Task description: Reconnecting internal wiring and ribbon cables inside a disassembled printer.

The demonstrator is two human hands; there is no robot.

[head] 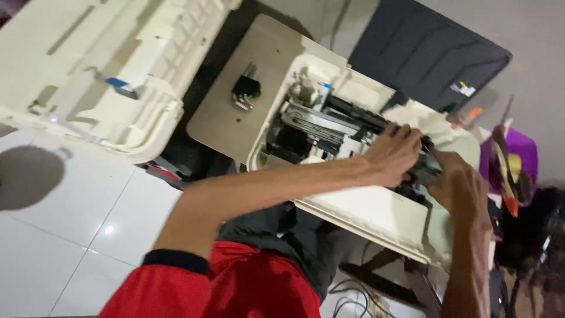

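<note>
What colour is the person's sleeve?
The sleeve is red with a dark cuff, seen in the head view.

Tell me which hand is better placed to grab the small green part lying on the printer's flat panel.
Probably left. The left hand is nearer the green part; the right hand sits at the printer's far edge.

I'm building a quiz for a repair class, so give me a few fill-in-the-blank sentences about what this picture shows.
1. Both hands reach into an opened cream-coloured ____ body, the left hand beside the right hand.
2. The detached cover lies on the white ____ floor.
3. The person's sleeve is ____ with a dark cuff.
4. A small green part rests on a flat ____ panel.

Missing words: printer; tiled; red; beige
</note>
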